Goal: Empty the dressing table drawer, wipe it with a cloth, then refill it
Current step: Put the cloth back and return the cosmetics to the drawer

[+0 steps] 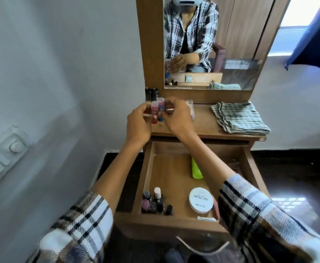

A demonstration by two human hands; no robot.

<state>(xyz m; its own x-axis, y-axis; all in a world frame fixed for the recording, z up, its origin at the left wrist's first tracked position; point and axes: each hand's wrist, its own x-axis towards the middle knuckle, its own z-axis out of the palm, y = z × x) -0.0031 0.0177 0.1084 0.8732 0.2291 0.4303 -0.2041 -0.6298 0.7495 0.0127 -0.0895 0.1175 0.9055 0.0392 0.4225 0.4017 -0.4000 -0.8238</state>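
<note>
The wooden drawer (250, 168) is pulled open below the dressing table top (202, 126). Inside lie a green tube (196, 168), a round white jar (201, 200), several dark nail polish bottles (156, 203) at the front left and a small white item (205, 218). Both hands are raised over the left of the table top. My left hand (137, 124) and my right hand (176, 115) together pinch small nail polish bottles (157, 109), one reddish and one blue with pale caps. A folded striped cloth (239, 116) rests on the table top at the right.
Two dark bottles (151, 93) stand at the table's back left. A clear plastic pack (191, 109) lies behind my right hand. The mirror (231, 44) rises behind. A white wall with a switch plate (5, 154) is to the left, dark floor below.
</note>
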